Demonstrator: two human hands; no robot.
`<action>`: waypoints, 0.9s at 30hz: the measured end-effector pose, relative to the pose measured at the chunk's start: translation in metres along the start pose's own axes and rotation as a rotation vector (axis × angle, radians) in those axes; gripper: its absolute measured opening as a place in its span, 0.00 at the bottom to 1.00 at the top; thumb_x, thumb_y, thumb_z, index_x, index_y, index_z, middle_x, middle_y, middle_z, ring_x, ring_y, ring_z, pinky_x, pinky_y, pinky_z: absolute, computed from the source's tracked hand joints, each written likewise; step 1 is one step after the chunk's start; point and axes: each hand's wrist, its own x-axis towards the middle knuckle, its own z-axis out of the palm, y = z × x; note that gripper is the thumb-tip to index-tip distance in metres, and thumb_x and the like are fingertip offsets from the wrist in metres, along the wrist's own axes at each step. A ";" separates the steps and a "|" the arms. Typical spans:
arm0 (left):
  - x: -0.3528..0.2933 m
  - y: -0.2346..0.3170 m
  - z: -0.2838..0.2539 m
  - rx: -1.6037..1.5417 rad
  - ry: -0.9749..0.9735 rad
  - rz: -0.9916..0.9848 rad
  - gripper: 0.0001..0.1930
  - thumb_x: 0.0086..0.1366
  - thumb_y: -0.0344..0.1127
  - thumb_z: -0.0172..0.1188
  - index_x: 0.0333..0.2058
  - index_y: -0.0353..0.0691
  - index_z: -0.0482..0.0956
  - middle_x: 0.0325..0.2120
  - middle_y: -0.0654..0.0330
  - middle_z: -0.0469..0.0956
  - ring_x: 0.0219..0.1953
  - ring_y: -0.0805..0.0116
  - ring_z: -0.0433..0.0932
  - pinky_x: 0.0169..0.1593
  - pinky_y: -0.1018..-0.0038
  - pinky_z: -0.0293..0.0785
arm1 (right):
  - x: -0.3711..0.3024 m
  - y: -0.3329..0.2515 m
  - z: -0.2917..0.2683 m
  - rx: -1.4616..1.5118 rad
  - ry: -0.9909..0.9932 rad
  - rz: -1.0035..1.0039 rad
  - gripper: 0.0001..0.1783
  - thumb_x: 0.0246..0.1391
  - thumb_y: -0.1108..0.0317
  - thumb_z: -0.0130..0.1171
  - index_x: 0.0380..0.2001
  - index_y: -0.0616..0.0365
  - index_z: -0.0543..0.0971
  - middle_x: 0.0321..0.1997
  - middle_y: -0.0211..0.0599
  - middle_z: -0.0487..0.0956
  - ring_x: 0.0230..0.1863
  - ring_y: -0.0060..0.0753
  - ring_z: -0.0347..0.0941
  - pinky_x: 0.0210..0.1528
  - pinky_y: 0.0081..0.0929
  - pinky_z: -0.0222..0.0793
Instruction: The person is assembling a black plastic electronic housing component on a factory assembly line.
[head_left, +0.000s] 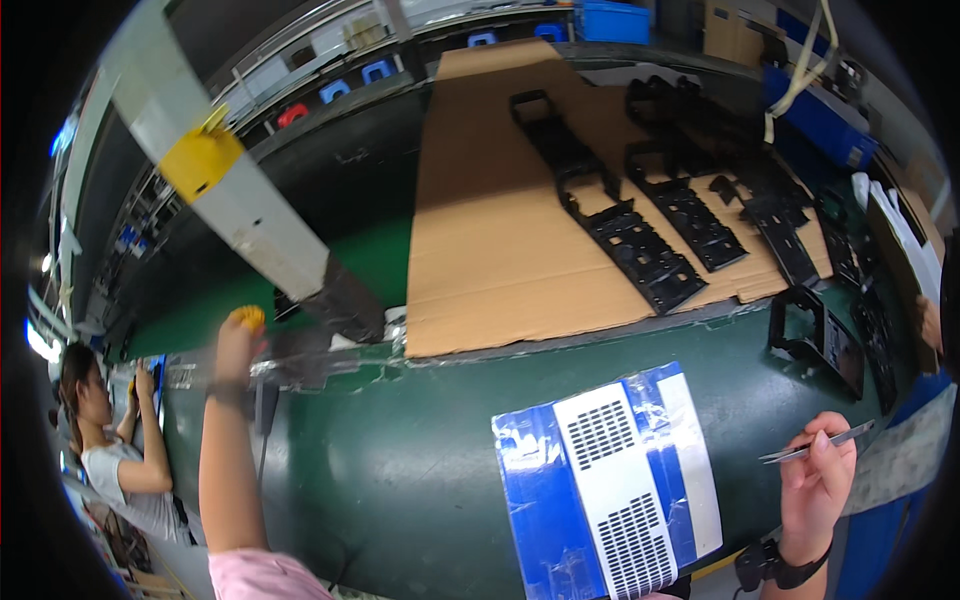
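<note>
Nearest, at 6 o'clock: white perforated panel (618, 478) lying flat on a blue-and-white backing sheet (540, 510), taped down on the green bench top (400, 470).

Right hand (815, 485), at 4 o'clock: fingers closed on metal tweezers (818, 443), tips pointing toward the panel, apart from it.

Left hand (237, 340), at 9 o'clock: raised at the bench's far edge, a yellow piece (247, 317) at its fingertips; cannot tell whether it grips or only touches.

Step, as judged: tweezer work on the panel in preparation, tool held ready. Next move calls for bringing the tips down onto the panel with a steady wrist (left hand is well apart from it).

Farther, 12 to 2 o'clock: cardboard sheet (490, 240) carrying black plastic frames (640, 245). Another person (115, 450) sits at 8 o'clock.
</note>
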 end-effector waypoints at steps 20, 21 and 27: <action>-0.141 0.210 0.349 0.236 -0.789 0.084 0.12 0.56 0.35 0.49 0.24 0.28 0.70 0.15 0.56 0.71 0.11 0.69 0.70 0.13 0.76 0.66 | -0.006 0.005 0.050 -0.114 -0.434 0.350 0.06 0.47 0.76 0.55 0.31 0.65 0.73 0.26 0.34 0.75 0.22 0.15 0.67 0.22 0.11 0.63; -0.144 0.210 0.343 0.163 -0.759 0.055 0.11 0.56 0.34 0.50 0.26 0.28 0.70 0.17 0.56 0.72 0.12 0.69 0.71 0.14 0.76 0.66 | -0.001 0.009 0.049 -0.105 -0.429 0.358 0.06 0.47 0.76 0.55 0.31 0.65 0.73 0.26 0.34 0.75 0.22 0.15 0.67 0.22 0.11 0.63; -0.180 0.181 0.246 -0.637 -0.808 -0.127 0.20 0.53 0.23 0.52 0.46 0.34 0.59 0.35 0.53 0.71 0.31 0.69 0.75 0.35 0.75 0.75 | 0.026 0.037 0.062 -0.186 -0.391 0.387 0.05 0.47 0.74 0.56 0.28 0.63 0.73 0.24 0.30 0.75 0.20 0.12 0.66 0.21 0.08 0.61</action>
